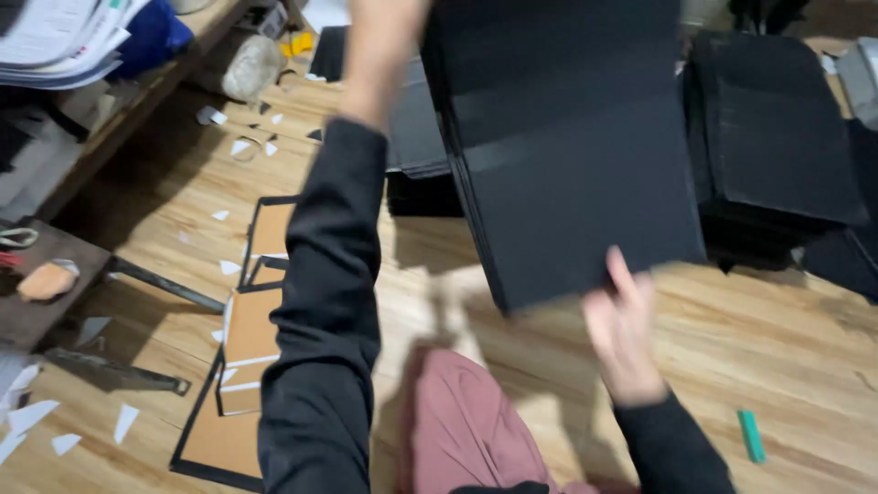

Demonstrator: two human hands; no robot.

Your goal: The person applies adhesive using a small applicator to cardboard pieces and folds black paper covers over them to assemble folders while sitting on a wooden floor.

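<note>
A stack of large black flat sheets [567, 155] is held up above the wooden floor, tilted toward me. My right hand [622, 329] grips its lower edge, thumb on the front face. My left arm in a black sleeve reaches up and away; my left hand [380, 50] is only partly in view at the top edge, near the stack's upper left corner, and its fingers are hidden.
More stacks of black sheets [777, 137] lie at the back right and behind the held stack. Brown boards with black borders [247, 338] and white paper scraps lie on the floor at left. A green marker-like object [751, 435] lies at lower right. A low dark bench [41, 302] stands at left.
</note>
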